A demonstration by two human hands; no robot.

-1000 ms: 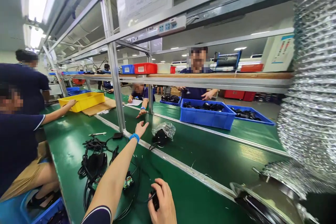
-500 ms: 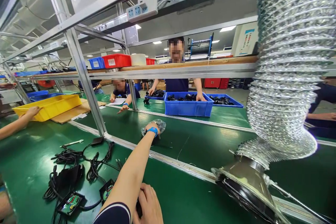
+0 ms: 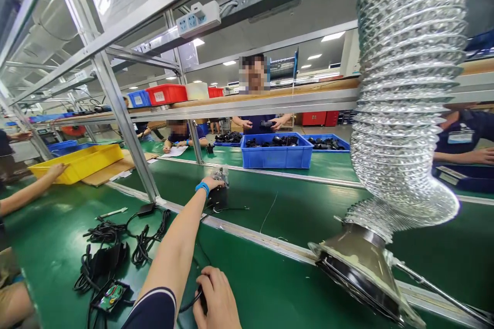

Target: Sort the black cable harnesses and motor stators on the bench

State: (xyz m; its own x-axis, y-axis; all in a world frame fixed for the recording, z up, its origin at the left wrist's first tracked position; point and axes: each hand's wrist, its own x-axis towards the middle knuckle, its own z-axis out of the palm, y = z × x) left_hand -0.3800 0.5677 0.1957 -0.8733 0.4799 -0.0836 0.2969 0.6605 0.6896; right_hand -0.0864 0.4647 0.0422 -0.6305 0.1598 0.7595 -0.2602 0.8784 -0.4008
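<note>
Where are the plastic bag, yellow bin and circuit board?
Plastic bag (image 3: 221,174): head view, on its clear film.
Yellow bin (image 3: 98,163): head view, on its side wall.
Circuit board (image 3: 113,293): head view, mid-board.

The bag (image 3: 221,171) is in the left hand (image 3: 213,183), far forward over the table (image 3: 278,288). In the right hand (image 3: 218,298), which is nearer, there seems to be a part (image 3: 203,300), but it is mostly hidden. To the left of both hands lie cables (image 3: 102,230), with a board (image 3: 111,294) on their near side. Farther left, a tray (image 3: 96,160) stands beside cardboard (image 3: 125,168). Beyond the left hand is a bin (image 3: 276,158). To the right of both hands, a hood (image 3: 360,241) is under a duct (image 3: 405,113).
</note>
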